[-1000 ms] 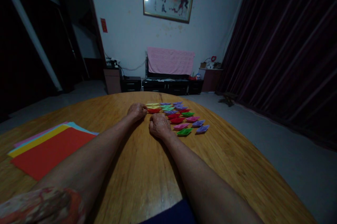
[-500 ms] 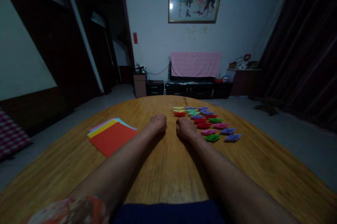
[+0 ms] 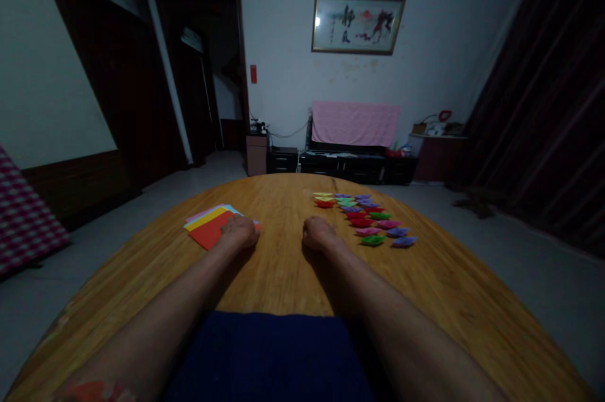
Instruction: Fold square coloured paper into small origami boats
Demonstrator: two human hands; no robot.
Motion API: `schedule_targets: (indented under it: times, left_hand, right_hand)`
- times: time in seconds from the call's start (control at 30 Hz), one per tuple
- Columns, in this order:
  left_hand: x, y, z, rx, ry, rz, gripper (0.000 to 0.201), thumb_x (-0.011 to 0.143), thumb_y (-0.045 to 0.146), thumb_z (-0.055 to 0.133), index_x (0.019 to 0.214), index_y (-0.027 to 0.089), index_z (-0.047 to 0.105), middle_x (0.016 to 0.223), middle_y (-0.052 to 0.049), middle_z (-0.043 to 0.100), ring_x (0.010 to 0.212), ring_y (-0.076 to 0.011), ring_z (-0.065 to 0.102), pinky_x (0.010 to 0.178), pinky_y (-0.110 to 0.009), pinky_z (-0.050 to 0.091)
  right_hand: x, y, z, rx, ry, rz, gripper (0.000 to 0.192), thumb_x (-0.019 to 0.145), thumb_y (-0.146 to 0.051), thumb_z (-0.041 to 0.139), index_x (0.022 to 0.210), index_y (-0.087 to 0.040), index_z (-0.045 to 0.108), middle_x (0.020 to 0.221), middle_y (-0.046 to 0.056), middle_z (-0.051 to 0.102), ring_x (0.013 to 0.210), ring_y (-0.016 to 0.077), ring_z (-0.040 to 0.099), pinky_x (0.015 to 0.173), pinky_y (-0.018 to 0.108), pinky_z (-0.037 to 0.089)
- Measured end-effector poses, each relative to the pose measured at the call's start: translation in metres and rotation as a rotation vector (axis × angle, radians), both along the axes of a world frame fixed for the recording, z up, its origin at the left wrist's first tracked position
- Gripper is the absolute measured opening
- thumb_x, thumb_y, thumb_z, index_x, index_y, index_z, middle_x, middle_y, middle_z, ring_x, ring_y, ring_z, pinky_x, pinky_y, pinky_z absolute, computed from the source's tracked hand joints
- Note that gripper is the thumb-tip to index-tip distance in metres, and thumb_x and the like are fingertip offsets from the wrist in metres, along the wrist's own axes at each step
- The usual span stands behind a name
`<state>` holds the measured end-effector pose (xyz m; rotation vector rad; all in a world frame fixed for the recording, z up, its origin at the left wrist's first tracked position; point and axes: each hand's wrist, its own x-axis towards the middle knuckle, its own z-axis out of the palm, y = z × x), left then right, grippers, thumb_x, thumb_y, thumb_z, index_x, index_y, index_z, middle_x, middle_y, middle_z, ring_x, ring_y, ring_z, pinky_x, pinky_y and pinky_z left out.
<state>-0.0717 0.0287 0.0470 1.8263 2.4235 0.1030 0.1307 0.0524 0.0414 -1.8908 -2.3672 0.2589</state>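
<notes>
My left hand [image 3: 241, 231] lies on the round wooden table [image 3: 283, 276], its fingers resting on the near right corner of a stack of coloured paper sheets [image 3: 210, 224] with a red sheet on top. Whether it grips a sheet I cannot tell. My right hand [image 3: 317, 233] rests curled on the bare wood with nothing in it, just left of several small folded paper boats [image 3: 366, 218] in red, green, pink, purple and yellow, laid out in rows.
Beyond the table stand a low dark cabinet with a pink cloth [image 3: 354, 123] over it and a framed picture [image 3: 357, 23] on the wall. Dark curtains [image 3: 543, 106] hang at the right. A checked cushion [image 3: 23, 213] lies at the left.
My left hand has moved left, away from the paper boats, onto the stack of coloured sheets. My right hand has drawn back a little from the boats. The view has pulled back.
</notes>
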Motion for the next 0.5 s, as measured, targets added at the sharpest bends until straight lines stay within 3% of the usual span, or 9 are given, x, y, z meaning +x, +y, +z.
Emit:
schedule_targets:
  times: [0.17, 0.3, 0.5]
  left_hand:
    - [-0.014, -0.011, -0.016, 0.013, -0.021, 0.068, 0.047, 0.089, 0.050, 0.052, 0.112, 0.013, 0.071, 0.121, -0.026, 0.065, 0.117, -0.0418, 0.058, 0.092, -0.049, 0.049]
    - [-0.018, -0.011, -0.028, 0.045, -0.029, 0.042, 0.048, 0.091, 0.048, 0.048, 0.113, 0.012, 0.072, 0.124, -0.027, 0.063, 0.117, -0.0420, 0.058, 0.091, -0.049, 0.049]
    - [-0.017, -0.015, -0.029, 0.064, -0.019, -0.003, 0.045, 0.093, 0.041, 0.048, 0.108, 0.008, 0.074, 0.117, -0.029, 0.067, 0.114, -0.0399, 0.062, 0.089, -0.046, 0.051]
  right_hand:
    - [-0.020, -0.021, -0.008, 0.006, 0.059, 0.026, 0.030, 0.084, -0.013, 0.055, 0.110, -0.017, 0.070, 0.128, 0.017, 0.063, 0.121, 0.0320, 0.056, 0.100, 0.047, 0.044]
    - [-0.024, -0.030, -0.017, 0.041, 0.117, 0.018, 0.030, 0.088, -0.015, 0.049, 0.111, -0.017, 0.068, 0.127, 0.017, 0.062, 0.121, 0.0310, 0.055, 0.098, 0.048, 0.044]
    - [-0.021, -0.035, -0.025, 0.079, 0.153, 0.017, 0.028, 0.090, -0.016, 0.045, 0.111, -0.018, 0.065, 0.129, 0.014, 0.060, 0.124, 0.0284, 0.052, 0.098, 0.045, 0.042]
